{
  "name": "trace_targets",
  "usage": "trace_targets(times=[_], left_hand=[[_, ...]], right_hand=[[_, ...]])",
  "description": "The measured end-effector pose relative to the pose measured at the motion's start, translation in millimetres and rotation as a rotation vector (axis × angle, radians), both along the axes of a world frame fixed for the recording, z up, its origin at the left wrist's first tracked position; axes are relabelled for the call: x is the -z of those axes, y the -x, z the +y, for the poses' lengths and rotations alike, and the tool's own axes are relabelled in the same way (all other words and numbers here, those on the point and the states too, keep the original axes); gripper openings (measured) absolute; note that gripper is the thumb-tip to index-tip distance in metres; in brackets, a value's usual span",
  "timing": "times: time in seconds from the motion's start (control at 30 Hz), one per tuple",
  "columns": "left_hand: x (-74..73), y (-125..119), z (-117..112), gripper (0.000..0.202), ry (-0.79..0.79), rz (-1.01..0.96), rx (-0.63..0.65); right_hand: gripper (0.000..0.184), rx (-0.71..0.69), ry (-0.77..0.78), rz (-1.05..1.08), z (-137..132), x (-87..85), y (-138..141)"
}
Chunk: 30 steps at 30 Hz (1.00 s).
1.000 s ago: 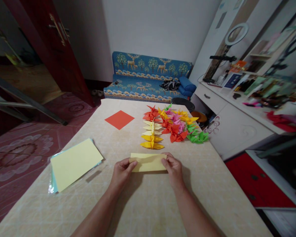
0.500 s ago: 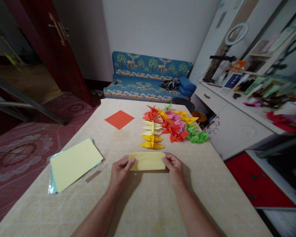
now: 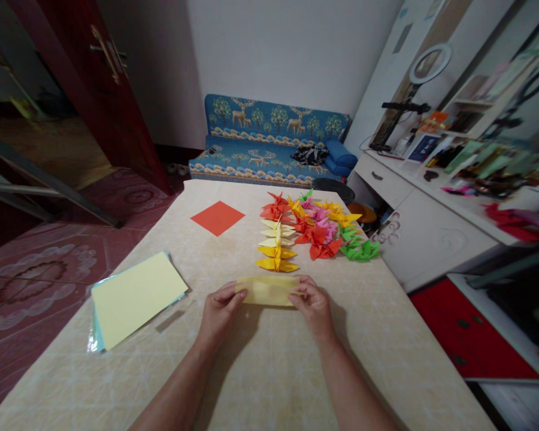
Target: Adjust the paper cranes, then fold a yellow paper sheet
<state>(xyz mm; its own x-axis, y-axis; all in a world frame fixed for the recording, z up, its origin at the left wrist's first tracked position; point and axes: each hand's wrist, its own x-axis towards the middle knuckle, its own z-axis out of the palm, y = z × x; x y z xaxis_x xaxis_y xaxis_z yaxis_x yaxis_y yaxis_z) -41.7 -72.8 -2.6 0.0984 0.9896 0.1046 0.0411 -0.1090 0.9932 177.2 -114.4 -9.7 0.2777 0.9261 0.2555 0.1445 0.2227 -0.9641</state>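
A folded strip of yellow paper [image 3: 268, 291] stretches between my two hands, just above the table. My left hand [image 3: 221, 305] pinches its left end, thumb on the near face. At the other end my right hand [image 3: 313, 306] grips the paper between thumb and fingers, the thumb lying over its lower right corner. Right beyond the paper stands a row of yellow and orange-yellow origami cranes [image 3: 277, 254]. Red, pink, orange and green paper cranes [image 3: 321, 230] are grouped behind and to the right of that row.
A red paper square [image 3: 218, 218] lies at the table's far left. Nearer, a stack of pale yellow sheets [image 3: 139, 299] rests on a clear plastic sleeve. A blue patterned sofa [image 3: 269, 143] stands beyond the table, and a cluttered white dresser [image 3: 431, 197] is at the right.
My right thumb and fingers have shifted inward over the paper's right end. The strip has tilted slightly and its lower edge sits a little higher. My left hand keeps its hold.
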Motion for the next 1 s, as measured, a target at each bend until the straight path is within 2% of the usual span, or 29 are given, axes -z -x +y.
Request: trace_targets(times=[0.07, 0.2, 0.3, 0.4, 0.57, 0.7, 0.83, 1.0], left_hand=[[0.9, 3, 2, 0.015, -0.045, 0.015, 0.021], [3.8, 9, 5, 0.014, -0.149, 0.112, 0.090], [7.6, 11, 6, 0.025, -0.194, 0.228, 0.115], [10.5, 11, 7, 0.035, -0.250, 0.346, 0.148], [9.6, 12, 8, 0.019, -0.378, 0.517, 0.255], [6.4, 10, 7, 0.023, -0.452, 0.596, 0.285], [2.4, 8, 6, 0.023, -0.420, 0.598, 0.291], [0.5, 5, 6, 0.018, -0.337, 0.619, 0.194]], right_hand=[[0.008, -0.038, -0.010, -0.087, -2, -3.4, -1], [0.030, -0.103, -0.001, -0.228, -7, -5.8, -4], [0.039, -0.164, 0.062, -0.272, -8, -4.1, -4], [0.037, -0.205, 0.096, -0.298, -9, -3.4, -4], [0.021, -0.172, 0.133, -0.447, -10, -9.0, -4], [0.019, -0.145, 0.110, -0.492, -11, -13.6, -5], [0.019, -0.149, 0.079, -0.504, -9, -10.5, -4], [0.027, -0.006, 0.074, -0.547, -4, 2.3, 1]])
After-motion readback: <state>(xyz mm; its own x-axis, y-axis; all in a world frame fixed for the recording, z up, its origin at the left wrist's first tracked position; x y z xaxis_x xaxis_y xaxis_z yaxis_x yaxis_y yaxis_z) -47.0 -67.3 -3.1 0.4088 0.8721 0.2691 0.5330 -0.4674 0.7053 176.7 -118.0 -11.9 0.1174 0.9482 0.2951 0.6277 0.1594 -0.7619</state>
